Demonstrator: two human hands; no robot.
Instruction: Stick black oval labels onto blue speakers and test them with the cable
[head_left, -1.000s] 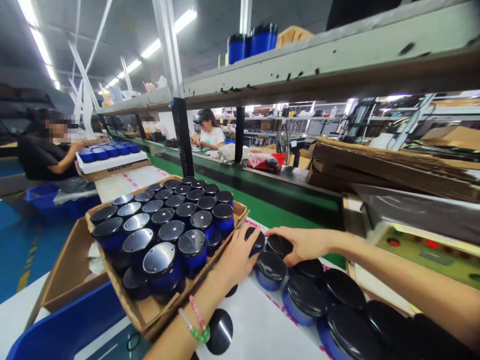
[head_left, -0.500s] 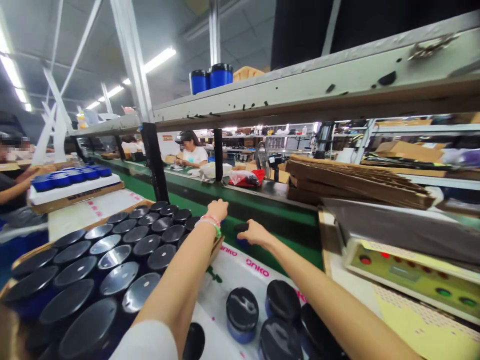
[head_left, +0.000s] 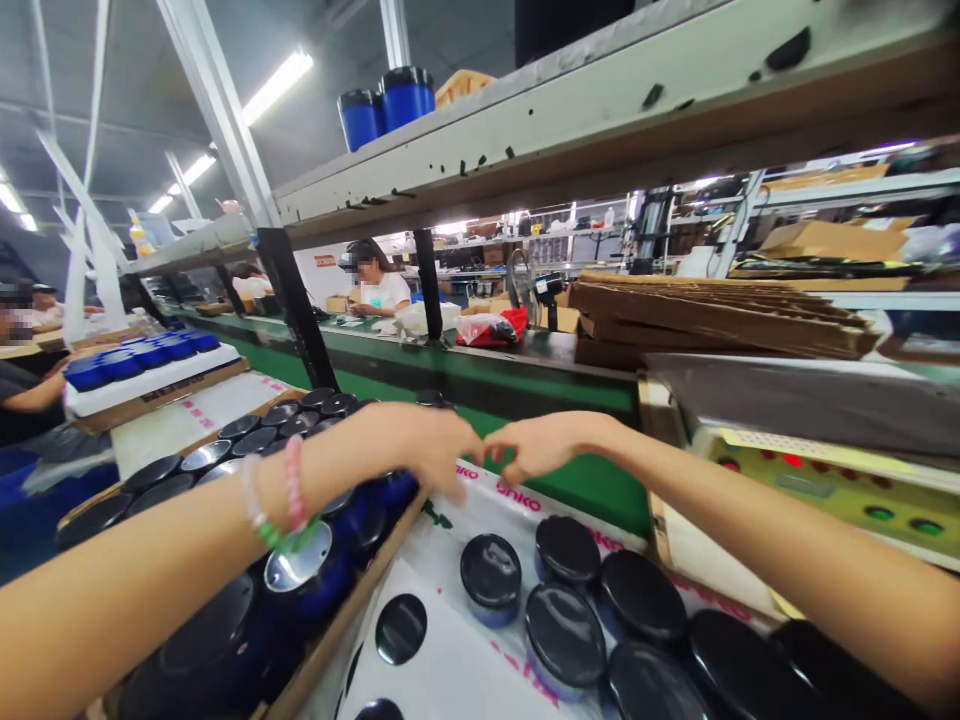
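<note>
My left hand (head_left: 439,450), slightly blurred, hangs palm down at the near edge of the green belt (head_left: 615,480), its thumb and fingers apart and nothing visible in them. My right hand (head_left: 532,443) is just beside it, fingertips almost meeting, with loosely bent, spread fingers and no object between them. Below my left forearm, a cardboard tray (head_left: 375,585) holds several blue jars with glossy black lids (head_left: 300,560). More black-lidded jars (head_left: 491,570) stand on the white printed sheet (head_left: 484,500) in front of me. A white board with round black openings (head_left: 401,628) lies beside them.
Overhead runs a white shelf (head_left: 570,115) with blue jars (head_left: 406,98). A black post (head_left: 296,305) rises at the belt. Stacked cardboard (head_left: 712,310) and a control box (head_left: 825,490) stand right. People work at the far left and across the belt.
My left hand has turned from a closed fist to hanging, parted fingers, nearer my right hand. My right hand no longer has the dark-lidded item at its fingers. The view has shifted, showing more jars at right.
</note>
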